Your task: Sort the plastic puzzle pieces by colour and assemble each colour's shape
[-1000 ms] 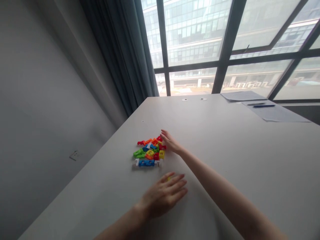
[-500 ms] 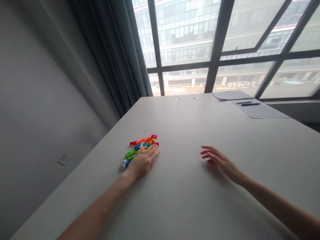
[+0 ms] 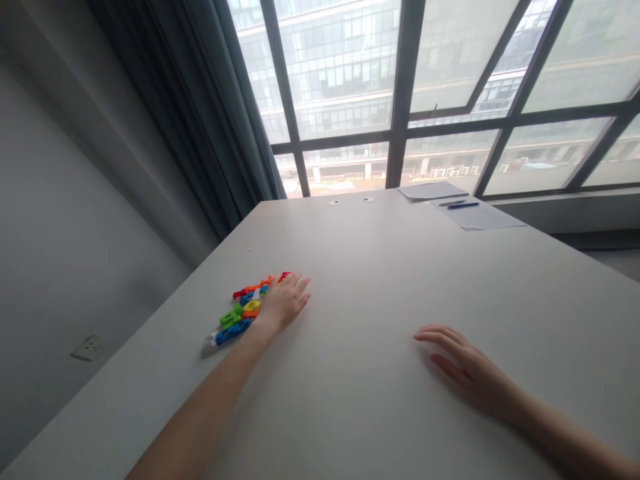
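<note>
**Head view: left hand flat beside the toy pile, right hand resting apart**

The fingers (image 3: 300, 285) of the left hand (image 3: 284, 303) lie stretched out and close together, palm down, pointing away from the person and a little to the right. They grip nothing that can be seen; whether a piece lies hidden under the palm cannot be told. The hand rests against the right edge of the pile of coloured plastic pieces (image 3: 245, 307), touching or covering its nearest pieces.

The pile lies to the left of those fingers, near the left edge of the table (image 3: 380, 280). It runs as a slanted strip: its long axis goes from a blue and white piece (image 3: 227, 333) at the near-left end, past green (image 3: 231, 316) and yellow pieces, up to orange and red pieces (image 3: 257, 287) at the far-right end, beside the fingertips. That axis runs roughly along the left forearm.

The right hand (image 3: 465, 367) lies well apart, on bare tabletop to the right, palm down, fingers loosely spread and pointing left toward the pile, holding nothing. The left hand is clearly the nearer to the pieces.

Farther out, sheets of paper (image 3: 475, 215) with a pen (image 3: 463, 205) sit at the table's far side below the window (image 3: 400, 100), and a dark curtain (image 3: 200, 120) hangs at the left.
</note>
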A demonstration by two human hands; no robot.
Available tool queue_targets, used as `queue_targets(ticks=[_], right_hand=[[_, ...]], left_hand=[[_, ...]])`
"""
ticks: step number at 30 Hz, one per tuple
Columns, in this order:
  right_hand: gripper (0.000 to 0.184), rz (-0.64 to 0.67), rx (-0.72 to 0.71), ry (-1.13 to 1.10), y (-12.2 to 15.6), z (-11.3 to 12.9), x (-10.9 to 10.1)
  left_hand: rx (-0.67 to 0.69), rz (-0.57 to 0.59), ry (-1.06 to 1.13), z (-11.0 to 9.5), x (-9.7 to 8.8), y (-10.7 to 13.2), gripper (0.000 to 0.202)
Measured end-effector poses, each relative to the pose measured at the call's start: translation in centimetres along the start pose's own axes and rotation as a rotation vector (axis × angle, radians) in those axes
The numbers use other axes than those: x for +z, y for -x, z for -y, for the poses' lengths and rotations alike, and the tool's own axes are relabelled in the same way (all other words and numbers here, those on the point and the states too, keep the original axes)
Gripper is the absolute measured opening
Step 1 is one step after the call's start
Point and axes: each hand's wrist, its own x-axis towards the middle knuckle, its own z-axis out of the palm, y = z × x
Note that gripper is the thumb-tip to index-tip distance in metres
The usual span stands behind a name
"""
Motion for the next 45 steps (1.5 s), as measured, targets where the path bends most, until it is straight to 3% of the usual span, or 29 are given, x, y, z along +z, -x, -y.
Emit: queue_targets(ticks=[4, 7, 11, 15, 18, 22, 32, 45], right_hand=[[0.031, 0.025, -0.035, 0.026, 0.4, -0.3, -0.3], [0.030, 0.056, -0.065, 0.060, 0.6, -0.3, -0.4], [0.033, 0.078, -0.070, 0.130, 0.5, -0.1, -0.3], [0.039, 0.105, -0.062, 0.229, 0.2, 0.2, -0.1], [0.044, 0.138, -0.041, 0.285, -0.3, 0.5, 0.2], [0.048, 0.152, -0.015, 0.323, -1.2, 0.7, 0.9], [0.041, 0.054, -0.086, 0.290, -1.2, 0.1, 1.5], [0.042, 0.058, -0.090, 0.277, -1.2, 0.1, 1.4]], left_hand=[[-0.107, -0.017, -0.082, 0.4, 1.1, -1.0, 0.040], [-0.091, -0.072, -0.082, -0.3, 1.0, -0.4, 0.041], [0.043, -0.165, 0.073, -4.8, 0.1, 2.8, 0.038], [0.245, -0.097, 0.321, -10.1, -0.9, 7.0, 0.044], [0.233, -0.045, 0.424, -11.8, -1.5, 8.5, 0.047], [0.175, -0.010, 0.486, -11.6, -1.7, 8.3, 0.044], [0.202, -0.060, 0.527, -11.7, -1.8, 8.6, 0.040], [0.208, -0.067, 0.542, -11.7, -1.7, 8.8, 0.039]])
